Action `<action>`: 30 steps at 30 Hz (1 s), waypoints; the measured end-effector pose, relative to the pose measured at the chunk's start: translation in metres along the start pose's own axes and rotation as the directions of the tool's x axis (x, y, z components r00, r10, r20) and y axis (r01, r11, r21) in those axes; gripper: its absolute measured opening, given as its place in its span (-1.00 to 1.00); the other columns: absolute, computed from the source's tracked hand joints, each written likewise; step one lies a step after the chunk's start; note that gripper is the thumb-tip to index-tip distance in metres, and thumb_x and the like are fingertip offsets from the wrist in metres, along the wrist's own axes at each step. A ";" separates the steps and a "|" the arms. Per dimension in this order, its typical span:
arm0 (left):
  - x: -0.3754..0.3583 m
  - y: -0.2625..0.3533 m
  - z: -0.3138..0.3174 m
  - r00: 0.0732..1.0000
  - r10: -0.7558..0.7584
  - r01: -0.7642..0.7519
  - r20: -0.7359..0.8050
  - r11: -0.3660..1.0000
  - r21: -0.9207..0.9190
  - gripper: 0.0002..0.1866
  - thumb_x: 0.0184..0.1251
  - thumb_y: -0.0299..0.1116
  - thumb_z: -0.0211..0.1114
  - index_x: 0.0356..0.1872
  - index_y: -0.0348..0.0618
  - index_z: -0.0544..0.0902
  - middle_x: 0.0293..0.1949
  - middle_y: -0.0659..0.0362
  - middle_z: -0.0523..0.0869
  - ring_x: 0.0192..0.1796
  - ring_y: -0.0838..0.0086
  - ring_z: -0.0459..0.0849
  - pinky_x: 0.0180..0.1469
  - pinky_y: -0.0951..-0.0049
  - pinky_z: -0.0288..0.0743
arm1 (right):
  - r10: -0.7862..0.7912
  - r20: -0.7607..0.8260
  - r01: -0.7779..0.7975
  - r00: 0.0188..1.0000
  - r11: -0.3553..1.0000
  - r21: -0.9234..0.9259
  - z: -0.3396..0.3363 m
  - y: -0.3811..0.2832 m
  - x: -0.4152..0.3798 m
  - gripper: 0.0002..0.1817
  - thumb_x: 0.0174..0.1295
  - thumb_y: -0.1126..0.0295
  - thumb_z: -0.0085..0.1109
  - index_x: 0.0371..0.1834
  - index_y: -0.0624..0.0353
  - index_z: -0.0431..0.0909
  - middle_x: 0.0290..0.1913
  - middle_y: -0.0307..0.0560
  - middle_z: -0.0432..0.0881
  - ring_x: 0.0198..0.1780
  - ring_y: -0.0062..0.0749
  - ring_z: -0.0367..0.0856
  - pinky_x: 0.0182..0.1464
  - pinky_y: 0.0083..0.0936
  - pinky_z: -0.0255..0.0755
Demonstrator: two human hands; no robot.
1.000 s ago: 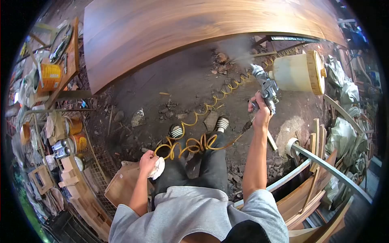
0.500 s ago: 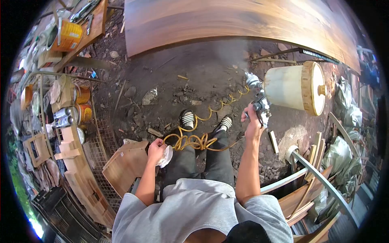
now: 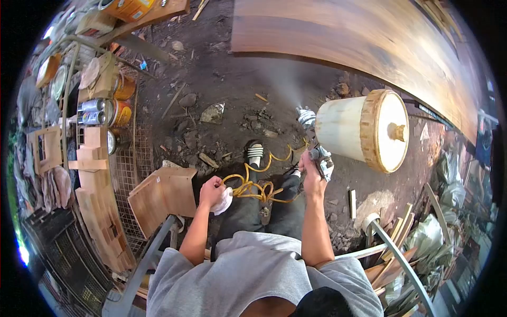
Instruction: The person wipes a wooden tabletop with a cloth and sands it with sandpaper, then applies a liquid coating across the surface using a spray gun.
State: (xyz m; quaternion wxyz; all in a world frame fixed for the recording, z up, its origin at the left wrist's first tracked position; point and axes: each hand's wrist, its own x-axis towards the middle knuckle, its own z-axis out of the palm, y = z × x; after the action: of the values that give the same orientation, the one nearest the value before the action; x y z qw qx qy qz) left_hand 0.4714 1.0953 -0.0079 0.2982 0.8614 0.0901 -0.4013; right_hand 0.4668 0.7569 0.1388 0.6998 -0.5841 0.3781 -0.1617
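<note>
On a dirt floor [image 3: 211, 71] strewn w/ rubble [image 3: 259, 122], head view: you stand w/ a spray gun [image 3: 326, 164] in your R grip [image 3: 312, 170], fingers wrapped around its handle, nozzle [image 3: 305, 117] pointing away from you. Gun sits ahead & R of your legs [image 3: 237, 216], short of the wood panel [image 3: 338, 37]; its big container [image 3: 340, 129] juts out to the R, lid [image 3: 388, 132] outermost. Pale mist [image 3: 288, 84] hangs btwn nozzle & the panel's near edge. Your L grip [image 3: 212, 192] is curled closed on a white cloth [image 3: 224, 204]; yellow coiled hose [image 3: 245, 186] runs right up to those fingers, tho whether they pinch it, can't tell.

Risks, as judged: the container's off-side bulk could roll your R wrist, swinging the nozzle off line & putting spray on dirt, not wood. Hose loops lie over your legs, near your striped sandals [image 3: 255, 152]; a careless step could snag a foot. Loose dirt, if kicked up or stirred by the jet, could lift grit onto the panel. Metal bar [image 3: 398, 253] behind R could catch your elbow on a sharp turn.
</note>
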 end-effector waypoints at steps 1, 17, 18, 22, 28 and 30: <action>0.001 -0.008 0.001 1.000 0.025 -0.025 -0.019 1.000 0.000 -0.73 0.08 -0.25 0.40 -0.23 -0.16 0.67 -0.36 0.07 0.76 -0.28 0.22 0.74 -0.17 0.28 0.56 | 0.001 0.013 -0.001 1.000 1.000 -0.002 0.008 0.000 -0.001 -0.81 0.23 0.36 0.41 -0.30 0.22 0.60 -0.49 -0.30 0.58 -0.50 -0.62 0.48 -0.44 -0.60 0.35; -0.025 -0.008 -0.002 0.995 0.037 -0.042 -0.092 0.998 -0.052 -0.77 0.07 -0.24 0.38 -0.29 -0.13 0.67 -0.39 0.09 0.75 -0.29 0.22 0.75 -0.19 0.26 0.56 | 0.270 0.367 -0.239 0.890 0.962 -0.130 0.010 -0.025 -0.017 -0.86 0.17 0.41 0.30 -0.31 0.27 0.64 -0.48 -0.21 0.63 -0.50 -0.57 0.51 -0.41 -0.57 0.38; -0.028 0.005 -0.003 0.994 0.054 -0.058 -0.092 0.997 -0.040 -0.77 0.07 -0.24 0.38 -0.29 -0.13 0.67 -0.39 0.09 0.75 -0.29 0.22 0.75 -0.19 0.26 0.56 | 0.254 0.354 -0.245 0.900 0.967 -0.070 -0.007 -0.027 -0.020 -0.85 0.19 0.42 0.28 -0.27 0.29 0.66 -0.48 -0.21 0.63 -0.50 -0.57 0.51 -0.42 -0.58 0.38; -0.028 0.069 0.016 0.981 0.193 -0.190 -0.021 0.977 0.097 -0.77 0.06 -0.21 0.38 -0.31 -0.08 0.66 -0.40 0.12 0.75 -0.29 0.22 0.74 -0.19 0.25 0.56 | 0.237 0.102 -0.239 0.966 0.971 0.005 -0.087 -0.078 -0.031 -0.69 0.23 0.47 0.20 0.01 0.35 0.66 -0.27 -0.08 0.73 -0.52 -0.58 0.50 -0.49 -0.60 0.38; -0.024 0.220 0.129 0.891 0.350 -0.429 0.288 0.857 0.285 -0.75 0.06 -0.17 0.41 -0.30 -0.07 0.68 -0.38 0.11 0.75 -0.26 0.18 0.74 -0.16 0.21 0.57 | 0.037 -0.300 -0.012 0.953 0.996 0.084 -0.287 -0.119 -0.051 -0.57 0.28 0.26 0.33 0.15 0.27 0.60 -0.10 -0.02 0.74 -0.51 -0.52 0.51 -0.52 -0.57 0.34; -0.038 0.286 0.182 0.805 0.457 -0.548 0.379 0.817 0.178 -0.73 0.08 -0.15 0.44 -0.28 -0.07 0.70 -0.38 0.10 0.76 -0.24 0.18 0.75 -0.15 0.20 0.57 | 0.015 -0.445 0.024 0.895 0.996 0.081 -0.346 -0.152 -0.057 -0.65 0.27 0.28 0.32 0.06 0.20 0.63 -0.12 -0.12 0.73 -0.52 -0.64 0.47 -0.54 -0.64 0.28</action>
State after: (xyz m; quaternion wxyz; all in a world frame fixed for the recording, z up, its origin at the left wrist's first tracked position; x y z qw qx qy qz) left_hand 0.4432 0.7617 0.0558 0.2806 0.8104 -0.2506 -0.4492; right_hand 0.2129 0.5141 0.2899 0.6186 -0.5024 0.5195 -0.3084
